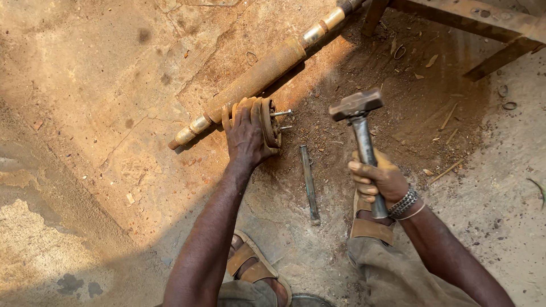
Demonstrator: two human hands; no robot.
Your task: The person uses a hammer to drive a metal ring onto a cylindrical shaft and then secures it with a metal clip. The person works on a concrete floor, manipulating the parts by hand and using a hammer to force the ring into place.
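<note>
Left hand (248, 133): ours, pressed over a rusty round flanged hub (269, 122) standing on edge on the ground; fingers (239, 109) curled over its top rim, gripping it firmly.
Right hand (380, 179): ours, fingers closed around the grey metal handle of a steel-headed hammer (357, 106); head held up in the air, just right of the hub, not touching it.
Hub: sits at the near end of a long rusty steel shaft (264, 71) lying diagonally across the dirt floor (102, 85); two bright studs (281, 113) stick out of its right face toward the hammer.
Step in hand, as we judge it: striking the hub or its studs; best to keep the left fingers back on the rim and clear of the studs, meet the face squarely, and hold the hub steady so it does not tip or roll.
Nearby: a thin grey metal bar (309, 185) lies on the floor between the hands, close under the hammer's path; small metal rings (509, 106) and wood splinters scattered at right; legs of a rusty metal frame (483, 23) at top right.
In the way: our sandalled feet (256, 267) sit close below; the loose bar could be kicked; the left thumb is nearest the strike zone.
</note>
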